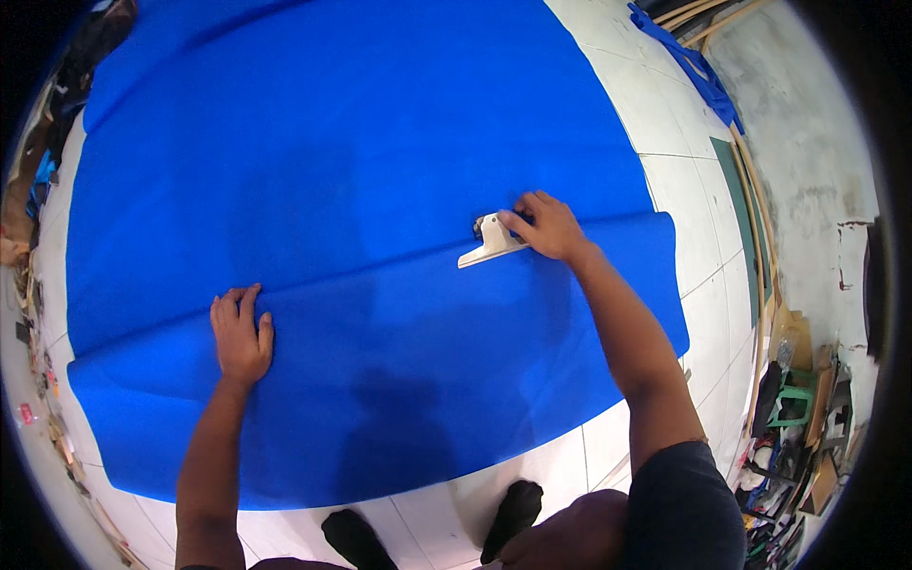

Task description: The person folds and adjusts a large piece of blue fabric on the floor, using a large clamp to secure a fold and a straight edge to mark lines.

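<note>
A large blue cloth (399,123) is spread over the floor, its near part folded back into a flap (313,380) with a crease or edge running across. My left hand (241,332) lies on that flap at the left, fingers stretched over the edge and thumb apart. Farther right, my right hand (549,226) is closed on a pale metal bulldog clip (491,241) at the same edge. The clip's wide jaw rests over the flap, and my thumb presses its narrow end. Some of my right fingers hide part of the clip.
White floor tiles (679,195) show around the cloth. My dark-clad feet (514,513) stand at its near edge. On the right are long thin wooden strips (757,223) along the wall, a green plastic stool (794,399) and piled clutter. More clutter lines the left side.
</note>
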Demonstrator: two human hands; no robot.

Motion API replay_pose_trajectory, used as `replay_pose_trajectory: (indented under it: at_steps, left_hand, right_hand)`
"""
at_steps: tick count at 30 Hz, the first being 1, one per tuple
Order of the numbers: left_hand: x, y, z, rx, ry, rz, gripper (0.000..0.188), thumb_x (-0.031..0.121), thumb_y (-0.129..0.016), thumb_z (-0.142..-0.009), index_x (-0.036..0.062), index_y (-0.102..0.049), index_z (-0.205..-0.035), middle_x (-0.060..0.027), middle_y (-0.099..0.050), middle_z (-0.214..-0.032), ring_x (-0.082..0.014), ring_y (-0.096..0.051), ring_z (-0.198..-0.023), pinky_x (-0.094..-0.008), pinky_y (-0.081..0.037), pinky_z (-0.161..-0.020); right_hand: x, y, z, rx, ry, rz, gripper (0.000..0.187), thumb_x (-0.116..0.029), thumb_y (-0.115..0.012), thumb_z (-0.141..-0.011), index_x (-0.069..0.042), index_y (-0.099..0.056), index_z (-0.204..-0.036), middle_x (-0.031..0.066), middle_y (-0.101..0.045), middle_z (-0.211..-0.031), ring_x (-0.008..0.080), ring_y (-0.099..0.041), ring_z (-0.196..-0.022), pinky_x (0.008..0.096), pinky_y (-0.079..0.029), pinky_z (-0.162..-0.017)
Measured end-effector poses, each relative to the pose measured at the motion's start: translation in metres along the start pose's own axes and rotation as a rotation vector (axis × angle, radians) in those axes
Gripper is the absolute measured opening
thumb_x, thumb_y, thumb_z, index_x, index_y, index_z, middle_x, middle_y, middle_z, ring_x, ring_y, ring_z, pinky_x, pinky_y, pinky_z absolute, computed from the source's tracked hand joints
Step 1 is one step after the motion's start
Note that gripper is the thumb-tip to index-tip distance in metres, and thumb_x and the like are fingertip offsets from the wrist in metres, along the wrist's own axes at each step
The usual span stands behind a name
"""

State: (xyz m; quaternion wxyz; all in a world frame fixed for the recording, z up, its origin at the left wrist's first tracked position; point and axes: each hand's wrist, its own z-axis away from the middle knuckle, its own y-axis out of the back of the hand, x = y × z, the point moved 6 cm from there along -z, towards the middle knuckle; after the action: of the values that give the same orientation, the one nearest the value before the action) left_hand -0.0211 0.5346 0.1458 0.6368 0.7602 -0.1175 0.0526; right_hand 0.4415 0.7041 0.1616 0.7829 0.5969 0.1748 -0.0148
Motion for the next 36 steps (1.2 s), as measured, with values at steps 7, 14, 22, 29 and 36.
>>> replay_pose_trajectory:
  at_steps: [7,14,22,29,36]
  left_hand:
    - [-0.090,0.035,0.004,-0.309,0.018,0.032,0.048,0.021,-0.061,-0.078,0.0091,-0.056,-0.124,-0.0155,-0.057,-0.117,-0.0347,-0.047,-0.119,-0.0498,-0.028,-0.109]
    - [-0.138,0.111,0.014,-0.560,0.303,0.181,0.048,0.013,-0.072,-0.076,0.0067,-0.057,-0.120,-0.0167,-0.058,-0.120,-0.0325,-0.051,-0.117,-0.0407,-0.041,-0.098]
    - [-0.076,0.344,0.033,0.292,-0.075,-0.034,0.029,0.004,-0.064,-0.086,0.0006,-0.057,-0.114,-0.0162,-0.060,-0.113,-0.0340,-0.054,-0.110,-0.0393,-0.039,-0.099]
    - [-0.022,0.404,0.138,0.707,-0.159,-0.404,0.029,-0.001,-0.056,-0.087,-0.0015,-0.056,-0.116,-0.0165,-0.060,-0.110,-0.0332,-0.056,-0.105,-0.0405,-0.039,-0.095]
    - [-0.030,0.235,0.250,0.464,-0.131,-0.185,0.035,0.010,-0.056,-0.069,0.0036,-0.058,-0.104,-0.0139,-0.058,-0.102,-0.0325,-0.052,-0.099,-0.0442,-0.035,-0.089]
  right_hand:
    - [0.024,0.010,0.043,0.049,0.285,0.250,0.047,-0.040,-0.066,-0.072,-0.009,-0.065,-0.107,0.0148,-0.062,-0.109,0.0353,-0.059,-0.104,0.0457,-0.047,-0.088]
    - [0.005,0.076,0.072,-0.108,0.131,0.273,0.038,-0.032,-0.070,-0.075,-0.011,-0.062,-0.106,0.0146,-0.065,-0.102,0.0356,-0.063,-0.095,0.0465,-0.050,-0.080]
    - [-0.069,0.282,0.192,0.550,0.301,0.284,0.022,-0.015,-0.066,-0.083,-0.008,-0.057,-0.101,0.0147,-0.065,-0.096,0.0368,-0.062,-0.090,0.0436,-0.049,-0.077]
    - [-0.064,0.292,0.324,0.918,0.247,0.295,0.035,0.006,-0.071,-0.064,-0.003,-0.056,-0.095,0.0103,-0.063,-0.107,0.0306,-0.062,-0.099,0.0364,-0.050,-0.084]
    - [0.007,0.110,0.360,0.764,0.180,0.237,0.041,0.007,-0.074,-0.057,-0.008,-0.055,-0.090,0.0109,-0.062,-0.117,0.0338,-0.055,-0.115,0.0549,-0.038,-0.104]
